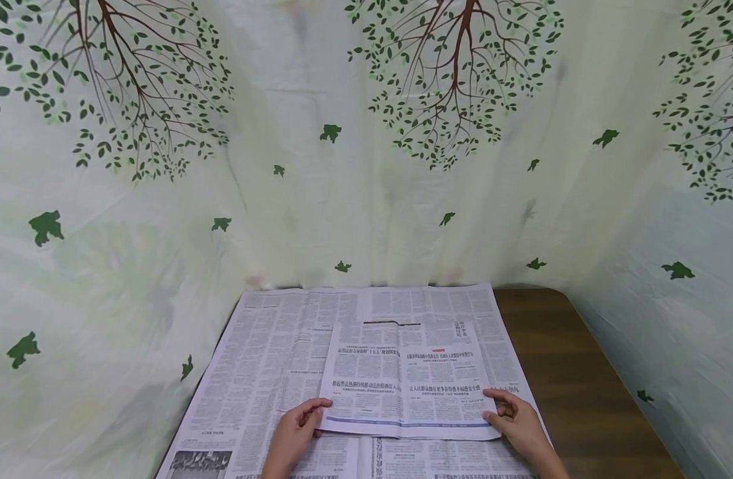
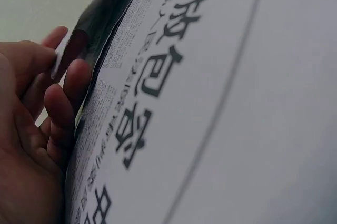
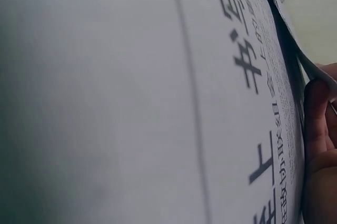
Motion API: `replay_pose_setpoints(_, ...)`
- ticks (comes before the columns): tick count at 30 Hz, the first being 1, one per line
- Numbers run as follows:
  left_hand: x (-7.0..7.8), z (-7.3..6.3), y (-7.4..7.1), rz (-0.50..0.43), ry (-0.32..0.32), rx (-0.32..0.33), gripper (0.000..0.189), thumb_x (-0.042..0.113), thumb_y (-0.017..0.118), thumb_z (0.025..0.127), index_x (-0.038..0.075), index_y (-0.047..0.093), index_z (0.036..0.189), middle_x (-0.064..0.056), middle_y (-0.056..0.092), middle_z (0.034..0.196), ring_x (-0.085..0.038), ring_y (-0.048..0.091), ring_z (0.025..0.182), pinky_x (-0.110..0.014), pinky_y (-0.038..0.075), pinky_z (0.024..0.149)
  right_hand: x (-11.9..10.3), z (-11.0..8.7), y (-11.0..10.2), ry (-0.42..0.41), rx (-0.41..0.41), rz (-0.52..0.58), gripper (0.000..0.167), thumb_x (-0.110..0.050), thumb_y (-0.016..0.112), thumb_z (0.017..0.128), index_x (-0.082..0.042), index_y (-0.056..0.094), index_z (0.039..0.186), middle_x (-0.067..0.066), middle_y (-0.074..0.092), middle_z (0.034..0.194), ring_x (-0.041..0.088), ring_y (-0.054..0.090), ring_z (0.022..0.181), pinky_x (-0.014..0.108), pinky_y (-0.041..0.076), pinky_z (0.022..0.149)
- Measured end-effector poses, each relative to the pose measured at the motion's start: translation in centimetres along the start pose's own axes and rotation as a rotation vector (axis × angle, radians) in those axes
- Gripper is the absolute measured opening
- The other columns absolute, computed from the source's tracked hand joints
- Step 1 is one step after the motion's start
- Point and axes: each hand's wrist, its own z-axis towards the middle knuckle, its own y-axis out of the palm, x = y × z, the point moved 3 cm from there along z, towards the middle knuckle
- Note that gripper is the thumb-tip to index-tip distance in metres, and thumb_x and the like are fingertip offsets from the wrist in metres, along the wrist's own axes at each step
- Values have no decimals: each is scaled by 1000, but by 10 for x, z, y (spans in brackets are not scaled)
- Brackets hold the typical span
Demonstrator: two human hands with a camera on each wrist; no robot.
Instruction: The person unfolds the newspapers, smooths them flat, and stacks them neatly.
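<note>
A folded newspaper (image 1: 438,406) with a blue stripe along its near edge lies over larger newspaper sheets (image 1: 271,359) in the head view. My left hand (image 1: 296,429) pinches its near left corner between thumb and fingers. At the near right edge, my right hand (image 1: 519,422) pinches the paper the same way. In the left wrist view, the left hand (image 2: 39,113) grips the lifted paper edge, with large printed characters on the sheet beside it. The right wrist view shows part of the right hand (image 3: 321,129) at the raised edge, its remainder cut off by the frame.
The wooden table (image 1: 582,379) shows along the right of the spread sheets. Behind and on both sides hangs a pale curtain (image 1: 390,219) printed with trees and green leaves, meeting the table's far edge. A dark photo (image 1: 200,464) is printed on the sheet at near left.
</note>
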Motion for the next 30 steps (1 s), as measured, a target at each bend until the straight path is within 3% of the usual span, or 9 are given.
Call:
replay_pose_setpoints(3, 1, -1, -2, -32, -14, -42, 33, 4, 57, 98, 17, 76, 120, -5, 71, 74, -13, 64, 60, -24, 50, 53, 1, 1, -1, -2, -5, 30, 47, -1, 83, 82, 0, 69, 127, 2, 58, 72, 6, 50, 60, 21, 43, 55)
replay_pose_setpoints(6, 1, -2, -5, -56, -25, -84, 41, -2, 57, 93, 17, 75, 123, -1, 60, 61, -8, 54, 51, -21, 44, 49, 2, 1, -3, 18, -10, 46, 47, -1, 82, 82, -1, 68, 127, 4, 63, 73, 8, 55, 61, 22, 47, 57)
replay_pose_setpoints(7, 1, -2, -6, -65, -22, -96, 42, -3, 58, 91, 17, 75, 124, 1, 63, 64, -7, 50, 50, -20, 43, 49, 3, 1, -4, 29, -14, 55, 47, -1, 82, 82, -1, 68, 127, 5, 64, 74, 9, 56, 62, 23, 48, 57)
replay_pose_setpoints(10, 0, -2, -7, -93, -6, -136, 37, 1, 64, 93, 14, 74, 126, 1, 74, 80, -4, 55, 56, -18, 47, 56, 3, 2, -6, 65, -30, 102, 49, -2, 81, 83, -1, 66, 130, 6, 65, 76, 11, 59, 63, 24, 50, 59)
replay_pose_setpoints(14, -2, -1, -7, -92, 53, -153, 28, 9, 72, 94, 12, 75, 122, -7, 78, 114, -9, 72, 86, -21, 56, 76, 4, 1, -7, 81, -57, 167, 53, 1, 78, 84, 3, 62, 134, 6, 65, 76, 11, 59, 65, 25, 53, 60)
replay_pose_setpoints(18, -1, 2, -8, 27, 115, -108, 36, 2, 73, 92, 21, 76, 122, -9, 64, 136, -8, 69, 89, -23, 57, 76, 4, 1, -6, 82, -69, 184, 54, 3, 77, 84, 4, 60, 136, 3, 64, 77, 9, 58, 65, 24, 52, 60)
replay_pose_setpoints(23, 12, 5, -13, 270, 208, -94, 45, 0, 71, 92, 29, 73, 126, -6, 50, 151, -6, 66, 88, -23, 56, 71, 7, 1, -3, 88, -111, 180, 56, 0, 77, 87, 5, 57, 139, 4, 67, 88, 8, 58, 69, 24, 51, 63)
replay_pose_setpoints(27, 25, 5, -16, 450, 329, -89, 37, 4, 76, 89, 36, 79, 109, 3, 58, 146, -17, 63, 116, -39, 55, 96, 7, 1, -4, 88, -104, 185, 55, -1, 77, 87, 5, 57, 138, 9, 71, 99, 9, 63, 75, 25, 54, 66)
replay_pose_setpoints(30, 29, 6, -17, 509, 381, -94, 35, 6, 79, 85, 38, 79, 100, 10, 66, 137, -25, 58, 130, -51, 46, 108, 5, 0, -5, 85, -84, 190, 54, -1, 78, 86, 5, 58, 137, 10, 72, 104, 10, 66, 78, 26, 56, 67)
